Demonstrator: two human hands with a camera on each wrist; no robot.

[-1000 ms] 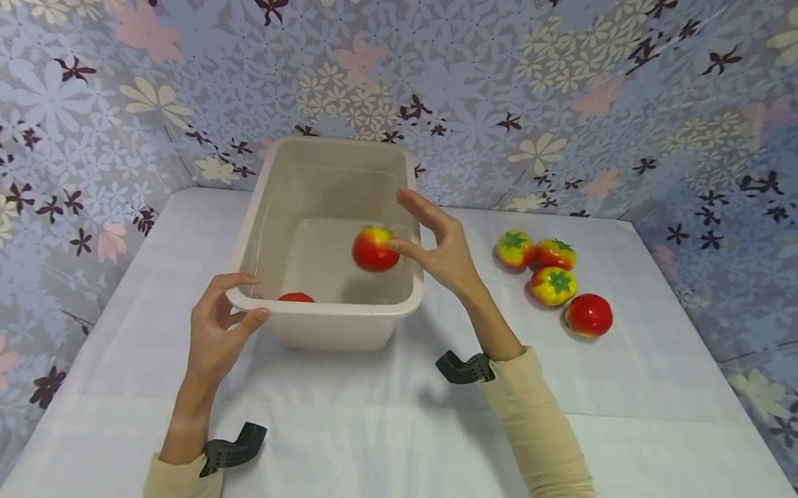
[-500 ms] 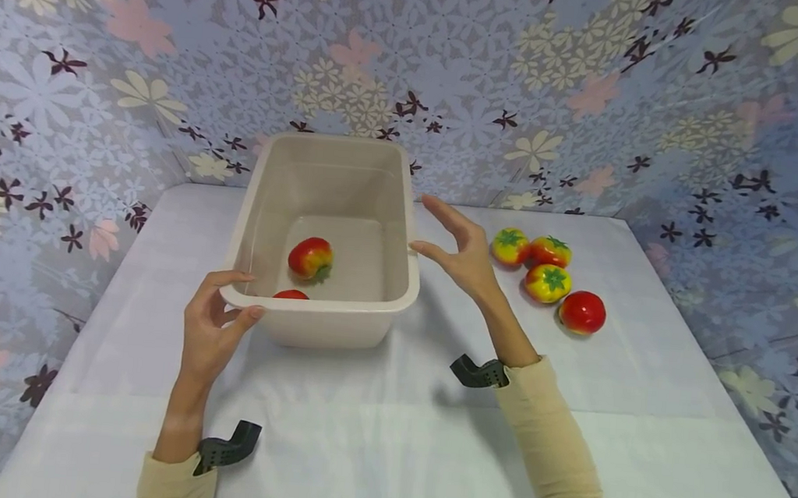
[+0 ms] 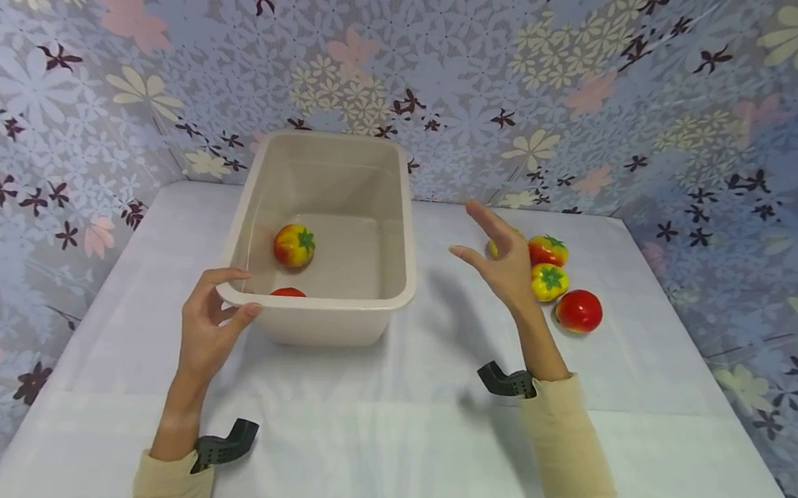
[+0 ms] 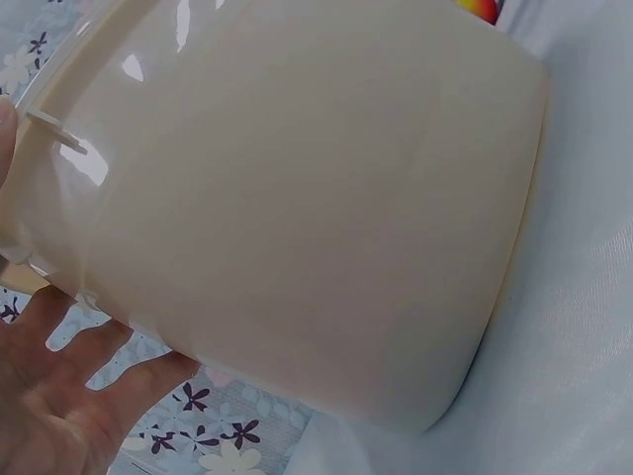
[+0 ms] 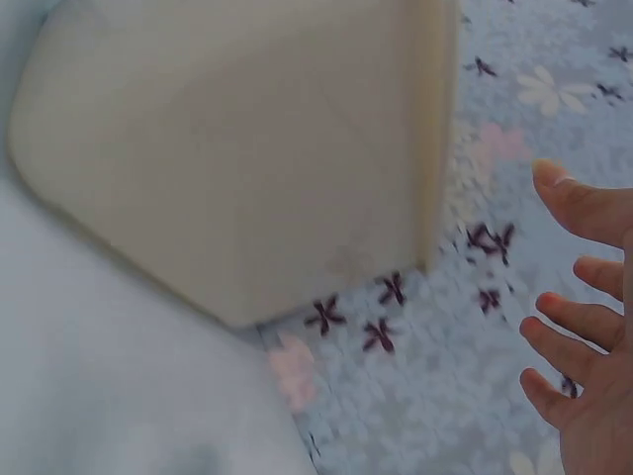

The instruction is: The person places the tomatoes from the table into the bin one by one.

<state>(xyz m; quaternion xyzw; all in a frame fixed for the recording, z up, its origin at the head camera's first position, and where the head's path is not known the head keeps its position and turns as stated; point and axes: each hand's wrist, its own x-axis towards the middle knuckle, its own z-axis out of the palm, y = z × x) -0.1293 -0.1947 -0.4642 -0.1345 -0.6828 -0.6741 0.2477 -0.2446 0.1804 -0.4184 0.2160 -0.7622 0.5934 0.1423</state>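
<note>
A beige plastic tub (image 3: 326, 325) stands on the white cloth. My left hand (image 3: 209, 336) grips its near-left corner, thumb outside and a finger over the rim; the left wrist view shows that hand (image 4: 74, 386) against the tub's outer wall (image 4: 316, 218). Inside lies a red-and-yellow artificial fruit (image 3: 294, 246) with a green leafy top, and a red fruit (image 3: 288, 292) is mostly hidden behind the near wall. Right of the tub, my right hand (image 3: 506, 265) hovers with thumb and fingers spread, holding nothing. It partly covers a yellow fruit (image 3: 493, 249).
Beyond the right hand, a red-yellow fruit (image 3: 548, 250), a yellow one (image 3: 549, 283) and a red one (image 3: 579, 311) lie close together on the cloth-covered table (image 3: 383, 451). A flowered sheet (image 3: 455, 66) hangs behind.
My right hand has let go of a fruit inside the tub and moved out to the right. The fruit has rolled left and turned its leafy top up. The left hand keeps its grip.
</note>
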